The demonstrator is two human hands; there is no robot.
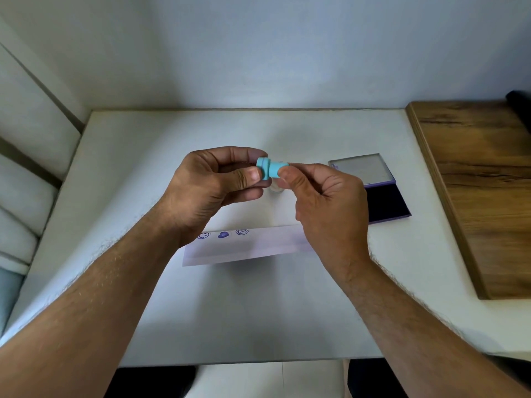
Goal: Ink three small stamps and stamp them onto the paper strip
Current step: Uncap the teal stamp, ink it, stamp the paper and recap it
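A small turquoise stamp point(270, 168) is held sideways above the white table point(143, 173), between both hands. My left hand point(212, 191) pinches its wide end with thumb and fingers. My right hand point(324, 202) pinches its narrow end. Below them lies the white paper strip point(247, 248), carrying three purple prints near its left end. To the right of my right hand, an ink pad point(382, 199) lies open with its lid point(360, 168) folded back. A small pale round thing point(276, 188) sits on the table under the stamp, mostly hidden.
A wooden board point(482, 179) lies along the table's right side. A dark object point(520, 107) shows at the far right edge. The wall stands right behind the table. Cushions point(26, 168) are on the left.
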